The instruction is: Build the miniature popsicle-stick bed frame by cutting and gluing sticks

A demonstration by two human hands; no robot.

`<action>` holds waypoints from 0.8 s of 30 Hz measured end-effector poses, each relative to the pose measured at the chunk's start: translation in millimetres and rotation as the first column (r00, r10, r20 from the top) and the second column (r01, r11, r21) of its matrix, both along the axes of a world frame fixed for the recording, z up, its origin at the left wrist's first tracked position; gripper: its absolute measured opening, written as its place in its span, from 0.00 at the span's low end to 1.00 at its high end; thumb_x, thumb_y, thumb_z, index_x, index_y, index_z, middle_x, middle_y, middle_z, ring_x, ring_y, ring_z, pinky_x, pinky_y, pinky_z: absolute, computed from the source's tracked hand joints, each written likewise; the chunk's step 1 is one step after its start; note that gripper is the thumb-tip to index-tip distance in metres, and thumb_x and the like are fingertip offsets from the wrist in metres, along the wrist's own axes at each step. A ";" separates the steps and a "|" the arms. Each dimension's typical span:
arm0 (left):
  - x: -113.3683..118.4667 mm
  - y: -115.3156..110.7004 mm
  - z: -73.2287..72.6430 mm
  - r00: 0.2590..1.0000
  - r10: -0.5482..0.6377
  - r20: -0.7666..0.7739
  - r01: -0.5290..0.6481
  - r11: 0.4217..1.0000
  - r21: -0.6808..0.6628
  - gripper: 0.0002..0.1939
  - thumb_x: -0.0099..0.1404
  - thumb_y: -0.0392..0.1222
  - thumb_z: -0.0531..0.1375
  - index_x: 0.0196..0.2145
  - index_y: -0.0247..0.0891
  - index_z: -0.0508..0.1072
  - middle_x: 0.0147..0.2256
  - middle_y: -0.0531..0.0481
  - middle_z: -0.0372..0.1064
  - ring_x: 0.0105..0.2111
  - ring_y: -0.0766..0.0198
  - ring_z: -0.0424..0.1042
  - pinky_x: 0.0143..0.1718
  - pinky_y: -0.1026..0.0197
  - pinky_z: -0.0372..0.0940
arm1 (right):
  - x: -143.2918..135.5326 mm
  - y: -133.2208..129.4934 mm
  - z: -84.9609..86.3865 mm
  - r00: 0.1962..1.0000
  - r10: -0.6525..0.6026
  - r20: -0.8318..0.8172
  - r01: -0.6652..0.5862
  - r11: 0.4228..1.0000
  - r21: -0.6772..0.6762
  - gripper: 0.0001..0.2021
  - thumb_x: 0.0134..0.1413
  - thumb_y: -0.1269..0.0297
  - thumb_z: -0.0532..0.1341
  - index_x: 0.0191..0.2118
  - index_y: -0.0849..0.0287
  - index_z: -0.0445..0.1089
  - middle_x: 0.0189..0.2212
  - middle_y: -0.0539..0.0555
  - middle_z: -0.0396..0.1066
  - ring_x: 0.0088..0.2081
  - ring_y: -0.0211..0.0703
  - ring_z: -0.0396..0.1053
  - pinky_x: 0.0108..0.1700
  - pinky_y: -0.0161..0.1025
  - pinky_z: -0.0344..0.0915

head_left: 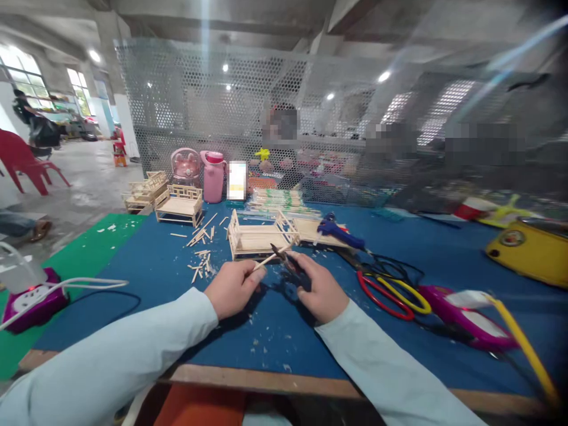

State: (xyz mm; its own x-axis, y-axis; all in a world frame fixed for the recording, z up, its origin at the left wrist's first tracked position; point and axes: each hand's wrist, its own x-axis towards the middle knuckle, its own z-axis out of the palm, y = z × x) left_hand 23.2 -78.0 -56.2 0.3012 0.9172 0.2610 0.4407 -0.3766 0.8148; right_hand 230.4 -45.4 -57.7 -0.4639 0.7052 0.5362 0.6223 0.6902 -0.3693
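Note:
My left hand (236,286) pinches a thin wooden stick (268,259) that slants up to the right. Dark-handled cutting pliers (289,264) are gripped in my right hand (323,287), their jaws at the far part of the stick. Whether the jaws are closed on it I cannot tell. Just beyond both hands stands a small bench-like frame (257,238) built of pale wooden sticks. Short cut stick pieces (202,266) lie scattered to its left. A blue glue gun (339,232) rests to the right on a flat wooden piece (310,229).
Red-and-yellow-handled scissors (385,296) and a purple power strip (470,319) lie to the right, near a yellow container (530,251). Finished-looking miniature benches (180,204), a pink bottle (213,177) and bundled sticks (277,202) stand at the back, before a perforated metal screen (186,100).

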 end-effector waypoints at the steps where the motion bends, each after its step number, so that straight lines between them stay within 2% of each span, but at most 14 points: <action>1: 0.1 -0.6 1.0 1.000 0.010 -0.013 -0.010 1.000 0.011 0.18 0.66 0.47 0.48 0.21 0.36 0.64 0.20 0.54 0.63 0.22 0.68 0.61 0.27 0.66 0.54 | 1.2 1.1 -1.3 1.000 0.002 -0.008 -0.002 1.000 0.011 0.32 0.31 0.73 0.52 0.51 0.61 0.64 0.46 0.61 0.71 0.50 0.53 0.68 0.53 0.48 0.64; 3: 0.7 -2.3 3.3 1.000 0.014 -0.025 -0.013 0.999 0.031 0.19 0.66 0.47 0.47 0.21 0.37 0.65 0.20 0.54 0.64 0.22 0.68 0.62 0.27 0.66 0.54 | 3.9 3.1 -3.4 1.000 0.013 -0.027 -0.012 1.000 0.024 0.32 0.32 0.73 0.52 0.52 0.61 0.64 0.48 0.61 0.70 0.51 0.53 0.67 0.53 0.48 0.63; 8: 3.1 -6.2 5.4 0.999 -0.032 -0.022 0.033 0.999 0.039 0.21 0.68 0.47 0.43 0.31 0.37 0.71 0.20 0.54 0.64 0.22 0.67 0.63 0.28 0.65 0.56 | 9.4 5.3 -5.4 0.996 0.081 -0.020 -0.082 0.996 -0.028 0.33 0.33 0.74 0.52 0.53 0.59 0.62 0.49 0.60 0.69 0.54 0.54 0.65 0.55 0.51 0.61; 13: 2.8 -4.9 4.8 0.996 -0.042 -0.075 0.042 0.999 0.004 0.21 0.68 0.47 0.43 0.26 0.37 0.69 0.19 0.54 0.63 0.22 0.66 0.63 0.28 0.65 0.56 | 14.2 7.4 -9.0 0.997 0.083 0.004 -0.083 0.996 -0.043 0.32 0.34 0.73 0.52 0.53 0.59 0.62 0.47 0.60 0.70 0.54 0.56 0.64 0.55 0.53 0.60; 17: 1.9 -3.2 4.1 0.995 -0.050 -0.082 0.052 0.998 0.018 0.21 0.68 0.47 0.44 0.28 0.37 0.70 0.20 0.53 0.66 0.23 0.65 0.65 0.28 0.64 0.56 | 16.2 9.1 -9.7 0.998 0.067 0.009 -0.067 0.997 -0.025 0.31 0.34 0.72 0.53 0.52 0.59 0.62 0.47 0.61 0.70 0.54 0.57 0.65 0.55 0.53 0.60; 20: 2.0 -2.9 2.6 0.998 0.000 -0.058 0.004 0.997 0.072 0.18 0.67 0.47 0.46 0.32 0.37 0.71 0.23 0.52 0.67 0.24 0.65 0.65 0.29 0.64 0.57 | 13.8 8.2 -7.5 0.998 0.056 -0.006 -0.056 0.998 -0.034 0.32 0.34 0.72 0.53 0.53 0.58 0.63 0.48 0.60 0.70 0.53 0.55 0.65 0.55 0.52 0.60; 24: 3.2 -3.5 -0.4 0.996 0.057 0.062 -0.064 0.991 0.118 0.12 0.64 0.45 0.52 0.40 0.37 0.70 0.27 0.53 0.67 0.26 0.66 0.65 0.31 0.65 0.58 | 7.5 4.9 -3.6 0.998 0.064 -0.024 -0.065 0.997 -0.038 0.34 0.32 0.74 0.52 0.53 0.58 0.62 0.49 0.58 0.69 0.53 0.53 0.66 0.55 0.49 0.61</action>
State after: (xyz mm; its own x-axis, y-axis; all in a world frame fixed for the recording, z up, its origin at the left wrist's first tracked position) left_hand 26.4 -81.5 -56.6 0.2272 0.8941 0.3859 0.4187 -0.4475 0.7902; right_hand 237.8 -40.5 -61.3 -0.4969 0.6950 0.5197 0.5682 0.7132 -0.4105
